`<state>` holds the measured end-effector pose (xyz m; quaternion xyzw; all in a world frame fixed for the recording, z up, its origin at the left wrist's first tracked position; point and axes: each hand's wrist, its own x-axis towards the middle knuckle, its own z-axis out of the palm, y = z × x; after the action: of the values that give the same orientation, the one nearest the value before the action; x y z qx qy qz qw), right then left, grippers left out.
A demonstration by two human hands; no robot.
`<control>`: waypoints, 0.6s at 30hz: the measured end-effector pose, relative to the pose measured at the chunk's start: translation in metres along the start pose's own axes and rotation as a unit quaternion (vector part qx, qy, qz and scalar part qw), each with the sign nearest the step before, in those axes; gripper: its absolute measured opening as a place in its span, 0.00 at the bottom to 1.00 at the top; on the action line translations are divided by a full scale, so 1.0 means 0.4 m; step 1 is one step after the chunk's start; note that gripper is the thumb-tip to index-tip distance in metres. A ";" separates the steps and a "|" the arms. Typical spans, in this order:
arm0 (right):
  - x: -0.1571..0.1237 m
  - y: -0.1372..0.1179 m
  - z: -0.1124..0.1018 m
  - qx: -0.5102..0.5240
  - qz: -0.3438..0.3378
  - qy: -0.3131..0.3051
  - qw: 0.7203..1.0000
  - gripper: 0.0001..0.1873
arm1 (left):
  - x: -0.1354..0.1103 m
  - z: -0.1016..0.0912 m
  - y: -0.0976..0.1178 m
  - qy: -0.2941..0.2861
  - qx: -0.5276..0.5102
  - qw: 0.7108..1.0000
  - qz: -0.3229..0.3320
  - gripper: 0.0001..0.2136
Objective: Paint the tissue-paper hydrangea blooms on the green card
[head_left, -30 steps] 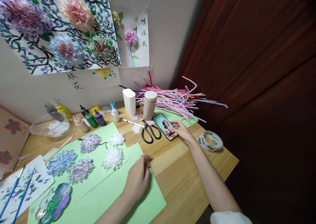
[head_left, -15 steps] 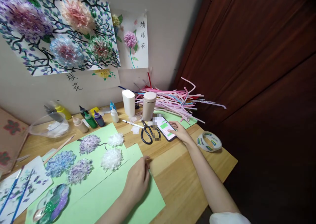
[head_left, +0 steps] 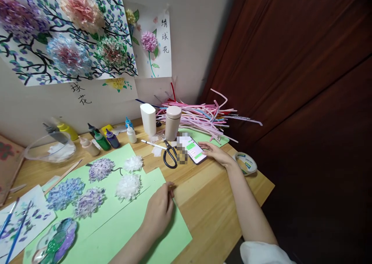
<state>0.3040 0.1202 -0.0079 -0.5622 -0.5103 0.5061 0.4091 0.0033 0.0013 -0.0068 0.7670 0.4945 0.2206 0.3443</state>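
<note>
White-lit phone (head_left: 195, 150) slants away lengthwise, left of the nearer right hand (head_left: 216, 154), its loosely spread grip apparently touching the edge.

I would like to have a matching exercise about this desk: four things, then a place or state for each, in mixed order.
1. Left hand
2. Right hand
3. Phone
4. Tape

A. Lit up, lying face up
B. Near the right corner of the desk
C. At the phone's edge
D. On green paper

Pairs: 1-D; 2-C; 3-A; 4-B
</note>
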 end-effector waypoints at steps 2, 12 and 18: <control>0.012 0.011 0.009 -0.005 -0.003 0.032 0.999 0.22 | 0.001 0.000 0.001 -0.001 -0.002 1.000 -0.002 0.14; 0.038 0.036 0.045 -0.045 -0.009 0.113 0.993 0.19 | -0.002 -0.004 0.004 -0.007 -0.007 1.000 -0.007 0.13; 0.027 0.023 0.047 -0.046 -0.015 0.113 0.992 0.21 | 0.001 -0.006 0.004 -0.001 -0.010 1.000 -0.006 0.13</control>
<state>0.2868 0.1285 -0.0216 -0.6261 -0.4918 0.4090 0.4459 0.0029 0.0018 -0.0040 0.7609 0.4963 0.2224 0.3539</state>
